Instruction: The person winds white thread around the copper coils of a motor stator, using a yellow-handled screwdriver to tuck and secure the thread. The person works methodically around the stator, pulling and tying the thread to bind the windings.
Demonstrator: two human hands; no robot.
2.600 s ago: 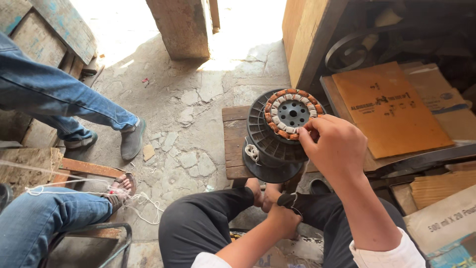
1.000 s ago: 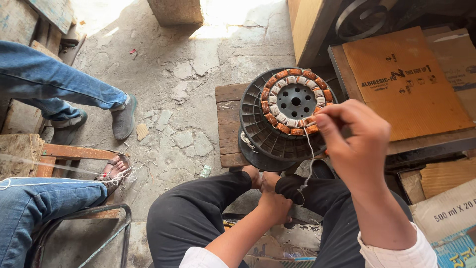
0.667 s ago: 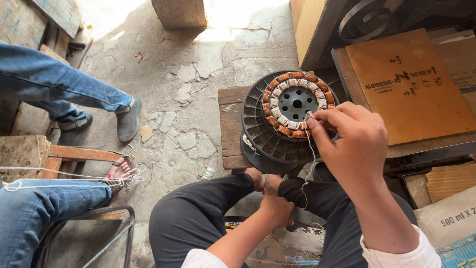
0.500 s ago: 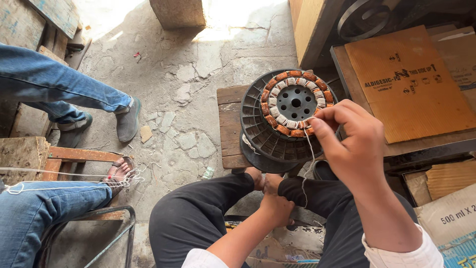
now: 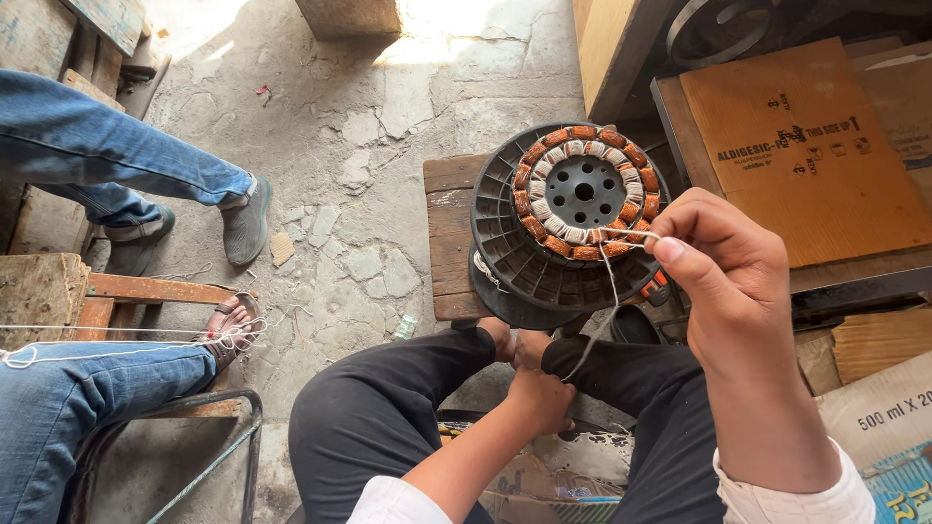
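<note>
A round black motor stator (image 5: 558,233) with a ring of copper coils bound in white cord stands on a small wooden stool (image 5: 449,233) in front of my knees. My right hand (image 5: 726,277) is raised beside the ring's lower right and pinches a white thread (image 5: 610,291) that runs from the coils. The thread drops down to my left hand (image 5: 539,396), which is closed low between my legs, near my bare feet.
Two other people's legs in blue jeans are at the left, one foot in a grey shoe (image 5: 245,218), one in a sandal (image 5: 231,330). An orange cardboard box (image 5: 811,146) lies on a shelf at the right. A metal chair frame (image 5: 209,437) stands lower left.
My right hand has drawn the thread out from the coil ring and shifted a little right and down. The view has tilted slightly; the left hand stays low.
</note>
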